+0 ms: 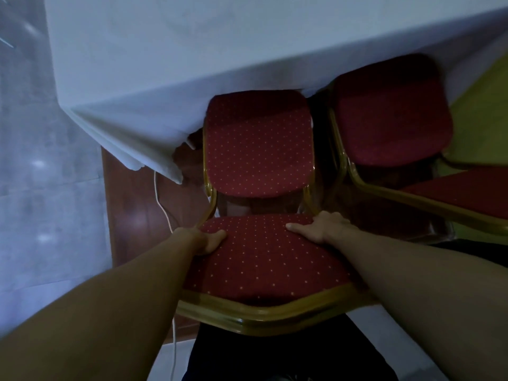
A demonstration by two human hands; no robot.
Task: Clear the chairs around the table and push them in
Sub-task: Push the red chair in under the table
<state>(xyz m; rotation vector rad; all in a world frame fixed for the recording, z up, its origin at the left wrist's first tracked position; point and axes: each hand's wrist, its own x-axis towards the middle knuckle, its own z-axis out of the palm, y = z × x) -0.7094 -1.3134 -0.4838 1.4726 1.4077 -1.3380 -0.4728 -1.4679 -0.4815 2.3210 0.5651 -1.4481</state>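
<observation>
Both forearms are extended to the near chair's backrest (264,259): the left hand (210,239) is wrapped around its left edge, the right hand (320,229) its right corner. Its seat (258,144) is part-tucked under the tablecloth (132,125), which may be snagged. A white cable (162,204) risks catching a leg. Two chairs are counted, the second (390,111) rightward.

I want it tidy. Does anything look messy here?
Yes. The white tablecloth is bunched up at the table corner, left of the chair, and a thin white cord trails loose across the floor below it.
</observation>
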